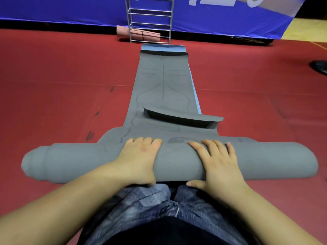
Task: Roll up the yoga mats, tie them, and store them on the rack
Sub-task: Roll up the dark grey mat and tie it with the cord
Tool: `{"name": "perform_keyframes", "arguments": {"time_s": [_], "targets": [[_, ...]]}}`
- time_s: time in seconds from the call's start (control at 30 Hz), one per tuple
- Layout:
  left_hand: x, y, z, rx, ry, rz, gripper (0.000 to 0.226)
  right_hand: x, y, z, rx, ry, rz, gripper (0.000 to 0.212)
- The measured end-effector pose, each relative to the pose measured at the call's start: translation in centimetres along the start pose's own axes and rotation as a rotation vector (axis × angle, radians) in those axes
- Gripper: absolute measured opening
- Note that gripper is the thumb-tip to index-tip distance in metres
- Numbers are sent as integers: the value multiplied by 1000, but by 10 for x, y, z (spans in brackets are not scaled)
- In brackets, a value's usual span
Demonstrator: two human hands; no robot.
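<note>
A grey yoga mat (162,82) lies lengthwise on the red floor, and its near end is wound into a thick roll (70,161) across my knees. My left hand (139,156) lies over the roll left of centre, fingers curled over its far side. My right hand (215,158) presses flat on the roll right of centre, fingers spread and thumb underneath at the near edge. A loose fold (182,115) of the mat sticks up just beyond the roll. A blue mat (196,96) shows under the grey one along its right side and far end.
A metal rack (150,20) stands at the far end against a blue banner (70,9), with a rolled pink mat (138,33) on its bottom shelf. A dark shoe (320,67) shows at the right edge. Red floor (62,85) spreads on both sides.
</note>
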State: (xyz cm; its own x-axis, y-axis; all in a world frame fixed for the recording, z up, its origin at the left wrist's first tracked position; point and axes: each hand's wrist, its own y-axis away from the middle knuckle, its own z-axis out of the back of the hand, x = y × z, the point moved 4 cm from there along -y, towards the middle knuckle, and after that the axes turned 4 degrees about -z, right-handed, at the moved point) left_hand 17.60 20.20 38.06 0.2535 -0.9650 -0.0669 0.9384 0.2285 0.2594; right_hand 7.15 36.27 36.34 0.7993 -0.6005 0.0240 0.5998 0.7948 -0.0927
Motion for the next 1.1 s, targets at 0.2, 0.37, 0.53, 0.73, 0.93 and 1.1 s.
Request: {"name": "perform_keyframes", "arguments": {"time_s": [0.2, 0.37, 0.53, 0.73, 0.93, 1.1], "targets": [[-21, 6, 0, -68, -21, -24, 99, -5, -30, 9, 350, -40, 1, 106], [-7, -11, -4, -95, 4, -38, 93, -3, -42, 22, 424, -22, -27, 115], [6, -38, 1, 117, 88, -46, 96, 11, -27, 9, 372, 75, -5, 113], [4, -45, 21, -26, -9, -5, 93, -4, -58, -8, 363, -9, 1, 108], [6, -33, -10, -144, -37, 14, 84, -9, -85, -1, 510, -100, 24, 108], [23, -58, -3, -12, 121, 0, 81, -18, -67, 1, 368, -72, -1, 110]]}}
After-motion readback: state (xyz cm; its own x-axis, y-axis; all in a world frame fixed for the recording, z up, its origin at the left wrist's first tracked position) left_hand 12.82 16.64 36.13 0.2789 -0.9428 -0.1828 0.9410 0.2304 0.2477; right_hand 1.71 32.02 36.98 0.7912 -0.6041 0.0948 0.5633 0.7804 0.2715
